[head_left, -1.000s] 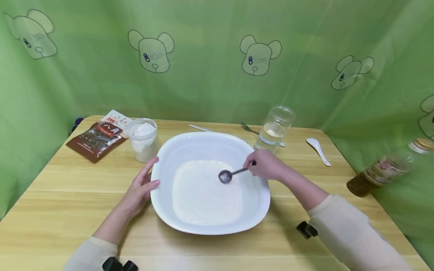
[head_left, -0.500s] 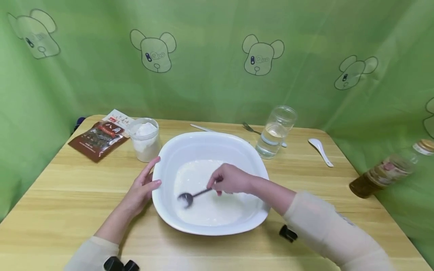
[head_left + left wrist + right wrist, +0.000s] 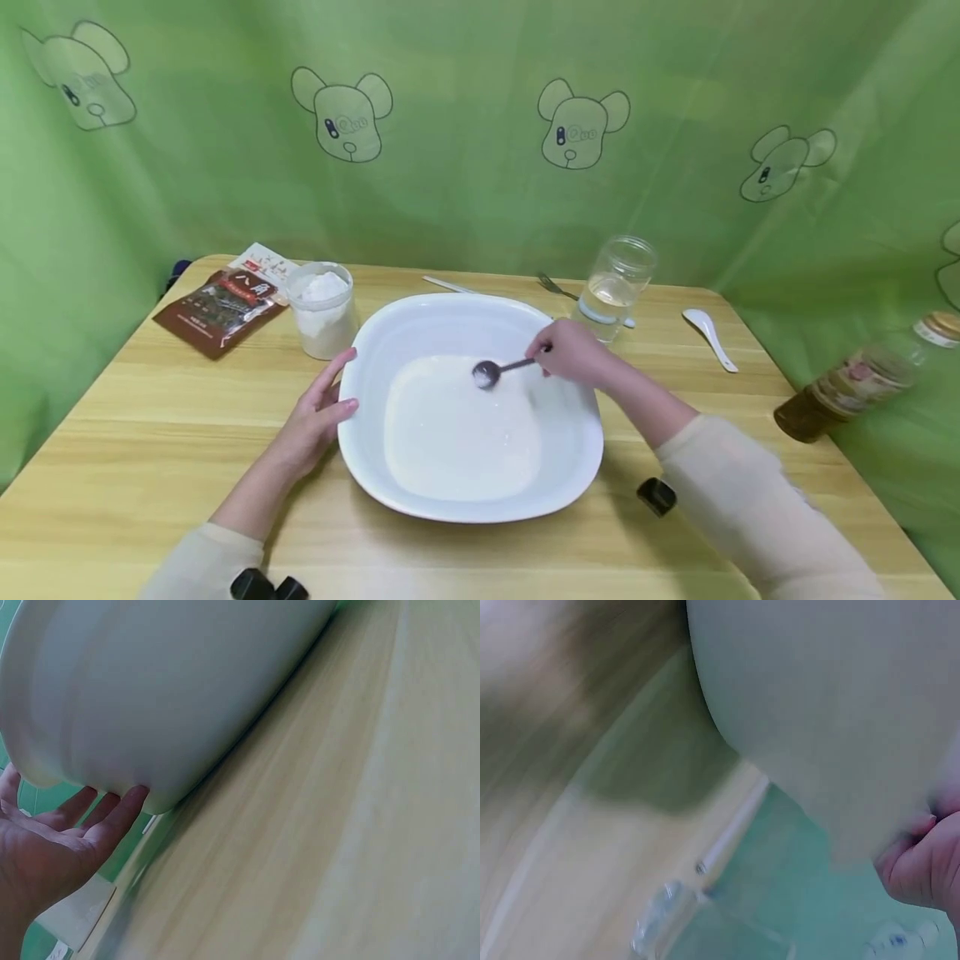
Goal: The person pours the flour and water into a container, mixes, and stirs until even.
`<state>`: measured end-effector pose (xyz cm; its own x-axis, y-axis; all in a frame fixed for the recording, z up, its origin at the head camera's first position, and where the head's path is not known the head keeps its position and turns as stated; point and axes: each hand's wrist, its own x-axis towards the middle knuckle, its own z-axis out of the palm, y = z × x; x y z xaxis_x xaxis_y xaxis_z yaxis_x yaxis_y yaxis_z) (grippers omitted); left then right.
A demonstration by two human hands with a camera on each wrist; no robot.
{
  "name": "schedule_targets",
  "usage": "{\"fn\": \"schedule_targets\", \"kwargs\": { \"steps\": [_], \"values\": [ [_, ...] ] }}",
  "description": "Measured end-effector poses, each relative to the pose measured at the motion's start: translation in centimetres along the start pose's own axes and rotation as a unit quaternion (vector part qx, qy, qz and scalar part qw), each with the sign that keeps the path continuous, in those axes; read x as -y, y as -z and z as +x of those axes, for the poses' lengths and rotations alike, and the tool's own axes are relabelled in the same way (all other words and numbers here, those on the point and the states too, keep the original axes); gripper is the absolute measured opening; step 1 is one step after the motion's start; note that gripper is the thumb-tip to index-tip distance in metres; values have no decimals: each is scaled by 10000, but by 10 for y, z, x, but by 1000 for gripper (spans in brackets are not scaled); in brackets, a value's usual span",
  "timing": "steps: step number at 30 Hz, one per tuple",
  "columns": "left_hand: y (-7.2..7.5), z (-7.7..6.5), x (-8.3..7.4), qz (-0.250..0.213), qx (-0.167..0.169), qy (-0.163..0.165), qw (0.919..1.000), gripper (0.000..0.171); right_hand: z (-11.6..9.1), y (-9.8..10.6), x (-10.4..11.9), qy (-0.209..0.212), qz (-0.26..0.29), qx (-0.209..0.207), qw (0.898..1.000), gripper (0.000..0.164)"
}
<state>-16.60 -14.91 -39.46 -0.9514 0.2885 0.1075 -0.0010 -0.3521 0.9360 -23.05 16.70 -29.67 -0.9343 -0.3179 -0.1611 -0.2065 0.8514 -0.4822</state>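
Right hand (image 3: 573, 354): fingers curled, pinching the handle of a dark measuring spoon (image 3: 489, 374), over the rim at 2 o'clock. Spoon bowl shows whitish material; it sits above the white basin (image 3: 465, 509), just off centre toward 12 to 1 o'clock; contact with the bottom cannot be told. Left hand (image 3: 311, 421): at the basin's 9 o'clock, fingers spread and only slightly bent, tips touching the outer wall, not wrapped round anything. Basin stands on the wooden table (image 3: 150, 492); its bottom is bright white, and whether this is liquid cannot be told. Outward, taking the basin as dial: at 10 o'clock, just beside, a tub of white powder (image 3: 324, 321); farther out, between 9 and 10, a brown spice packet (image 3: 217, 312). At 12, a thin white handle (image 3: 447, 284), largely hidden. Fork (image 3: 555, 286) at 1, running behind the glass jar (image 3: 617, 283) of clear liquid, near 2. White soup spoon (image 3: 707, 336) between 2 and 3. Well apart at 3, a cork-topped bottle (image 3: 847, 387) of brown liquid. Green curtain (image 3: 465, 208) behind, at 12, printed with animal heads.
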Motion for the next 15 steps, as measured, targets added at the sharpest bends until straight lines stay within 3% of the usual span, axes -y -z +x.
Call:
{"fn": "schedule_targets", "kwargs": {
  "steps": [4, 9, 12, 15],
  "values": [
    [0, -1, 2, 7, -45, 13, 10000, 69, 21, -27, 16, -38, 759, -34, 9971, 16],
    [0, -2, 3, 9, -4, -16, 10000, 67, 11, -49, 40, 39, 1643, 841, 9828, 15],
    [-1, -1, 3, 36, 13, -40, 10000, 67, -8, -45, 40, 298, 1584, 1570, 9744, 15],
    [-1, 0, 2, 88, -8, -53, 9999, 67, -25, -28, 29, 632, 1073, 2083, 9701, 16]
  ]
}}
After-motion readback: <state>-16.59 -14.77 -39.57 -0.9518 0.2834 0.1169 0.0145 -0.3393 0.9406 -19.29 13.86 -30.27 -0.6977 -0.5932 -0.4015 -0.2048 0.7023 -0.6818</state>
